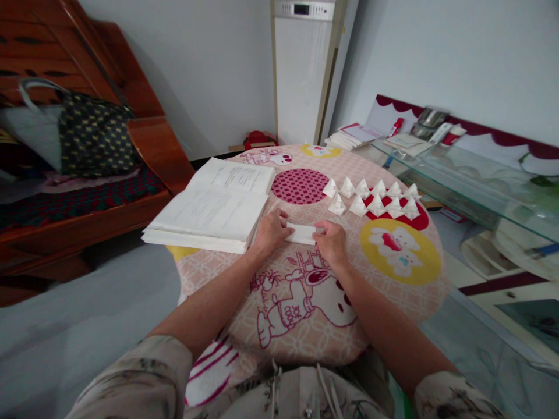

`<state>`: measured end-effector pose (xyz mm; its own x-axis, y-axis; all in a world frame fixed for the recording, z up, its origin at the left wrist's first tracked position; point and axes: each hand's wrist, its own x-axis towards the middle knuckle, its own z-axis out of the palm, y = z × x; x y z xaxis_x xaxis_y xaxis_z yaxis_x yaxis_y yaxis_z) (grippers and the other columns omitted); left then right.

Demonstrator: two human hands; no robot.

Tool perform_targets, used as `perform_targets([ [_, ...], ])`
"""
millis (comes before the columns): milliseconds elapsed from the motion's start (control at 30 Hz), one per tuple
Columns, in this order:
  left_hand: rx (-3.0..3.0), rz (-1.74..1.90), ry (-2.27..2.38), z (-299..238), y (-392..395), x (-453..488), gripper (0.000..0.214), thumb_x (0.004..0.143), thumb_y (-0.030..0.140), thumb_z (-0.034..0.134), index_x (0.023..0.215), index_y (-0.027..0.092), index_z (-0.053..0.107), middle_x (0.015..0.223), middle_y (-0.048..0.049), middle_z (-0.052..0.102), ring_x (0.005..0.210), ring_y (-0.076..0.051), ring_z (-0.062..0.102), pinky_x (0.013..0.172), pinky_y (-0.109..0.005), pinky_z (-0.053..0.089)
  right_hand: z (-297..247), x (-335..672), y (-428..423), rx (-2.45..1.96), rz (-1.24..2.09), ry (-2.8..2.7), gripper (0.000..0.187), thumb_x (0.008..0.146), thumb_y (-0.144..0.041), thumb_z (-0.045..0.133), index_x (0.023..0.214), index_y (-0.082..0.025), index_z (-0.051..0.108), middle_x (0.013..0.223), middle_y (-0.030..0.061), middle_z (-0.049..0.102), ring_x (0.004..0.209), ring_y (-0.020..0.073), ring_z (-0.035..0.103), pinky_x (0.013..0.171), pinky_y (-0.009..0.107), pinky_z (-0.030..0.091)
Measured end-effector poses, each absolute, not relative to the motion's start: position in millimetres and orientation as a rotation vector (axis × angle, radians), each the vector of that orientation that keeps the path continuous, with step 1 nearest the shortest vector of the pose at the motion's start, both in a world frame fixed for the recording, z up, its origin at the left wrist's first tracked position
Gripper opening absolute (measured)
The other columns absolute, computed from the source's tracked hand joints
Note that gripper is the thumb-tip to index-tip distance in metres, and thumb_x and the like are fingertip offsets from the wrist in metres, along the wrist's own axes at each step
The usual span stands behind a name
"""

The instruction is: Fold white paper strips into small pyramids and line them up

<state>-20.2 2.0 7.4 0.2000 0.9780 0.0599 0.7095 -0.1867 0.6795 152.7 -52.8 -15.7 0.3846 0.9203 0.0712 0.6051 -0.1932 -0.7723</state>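
Note:
A small folded strip of white paper lies flat on the patterned tablecloth, between my two hands. My left hand grips its left end, fingers curled and thumb on the near side. At the right end, my right hand pinches the paper between thumb and fingers. Just left of my left hand rests a thick open book with printed pages. Beyond my right hand stand two rows of several folded white paper pyramids.
A glass-topped cabinet adjoins the table's right side, with cups and papers on it. More papers are stacked at the far edge. To the left are a wooden bench and a dotted bag. A white upright appliance stands behind.

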Motion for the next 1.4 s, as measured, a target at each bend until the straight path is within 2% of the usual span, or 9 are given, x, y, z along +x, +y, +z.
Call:
perform_targets([
  [200, 1.961, 0.660, 1.589, 10.0, 0.9, -19.8, 0.033, 0.078, 0.017, 0.076, 0.109, 0.016, 0.067, 0.071, 0.0012, 0.068, 0.072, -0.017, 0.066, 0.073, -0.029, 0.047, -9.9, 150.9, -54.2, -1.926, 0.554, -1.337, 0.028, 0.077, -0.017, 0.062, 0.096, -0.016, 0.082, 0.080, 0.0061, 0.078, 0.077, 0.0200, 0.073, 0.070, 0.025, 0.054],
  [700, 1.952, 0.668, 1.590, 7.0, 4.2, -20.2, 0.030, 0.077, 0.018, 0.077, 0.106, 0.016, 0.067, 0.070, 0.0008, 0.068, 0.072, -0.017, 0.066, 0.071, -0.028, 0.047, -12.0, 150.8, -48.6, -1.984, 0.569, -1.361, 0.032, 0.079, -0.015, 0.060, 0.100, -0.016, 0.084, 0.083, 0.0086, 0.080, 0.082, 0.0204, 0.076, 0.076, 0.025, 0.056],
  [967, 2.035, 0.674, 1.580, 4.1, 0.8, -19.1, 0.028, 0.081, 0.018, 0.073, 0.107, 0.016, 0.065, 0.076, -0.0011, 0.068, 0.077, -0.018, 0.065, 0.076, -0.031, 0.049, -7.9, 149.6, -48.3, -1.997, 0.566, -1.369, 0.030, 0.078, -0.013, 0.060, 0.096, -0.017, 0.084, 0.078, 0.0084, 0.079, 0.077, 0.0203, 0.076, 0.070, 0.024, 0.055],
  [1067, 2.139, 0.698, 1.564, -0.1, -0.9, -18.8, 0.031, 0.082, 0.014, 0.069, 0.112, 0.018, 0.064, 0.085, -0.0033, 0.069, 0.086, -0.020, 0.066, 0.083, -0.033, 0.051, -6.5, 149.4, -48.6, -2.005, 0.559, -1.377, 0.029, 0.078, -0.013, 0.060, 0.095, -0.017, 0.084, 0.076, 0.0078, 0.078, 0.076, 0.0204, 0.076, 0.069, 0.024, 0.055],
  [1200, 2.405, 0.815, 1.315, -4.9, 3.2, -18.8, 0.034, 0.076, 0.002, 0.060, 0.105, 0.018, 0.067, 0.111, -0.0087, 0.069, 0.111, -0.023, 0.062, 0.099, -0.036, 0.050, -2.8, 148.8, -50.5, -2.008, 0.566, -1.394, 0.030, 0.080, -0.013, 0.060, 0.098, -0.015, 0.084, 0.075, 0.0086, 0.078, 0.078, 0.0215, 0.076, 0.070, 0.024, 0.055],
  [1333, 2.533, 0.688, 0.914, -7.6, 10.7, -20.5, 0.032, 0.078, -0.002, 0.048, 0.094, 0.015, 0.070, 0.102, -0.0092, 0.071, 0.098, -0.019, 0.066, 0.091, -0.032, 0.054, 1.4, 148.2, -52.7, -2.012, 0.576, -1.397, 0.030, 0.081, -0.013, 0.060, 0.099, -0.013, 0.083, 0.075, 0.0099, 0.078, 0.079, 0.0219, 0.076, 0.071, 0.025, 0.055],
  [1400, 2.586, 0.634, 0.753, -7.6, 11.9, -23.3, 0.036, 0.077, -0.003, 0.048, 0.097, 0.014, 0.072, 0.106, -0.0104, 0.072, 0.098, -0.020, 0.068, 0.091, -0.032, 0.054, 1.3, 148.2, -52.6, -2.009, 0.574, -1.403, 0.028, 0.081, -0.014, 0.061, 0.098, -0.014, 0.083, 0.074, 0.0097, 0.078, 0.079, 0.0218, 0.076, 0.071, 0.025, 0.055],
])
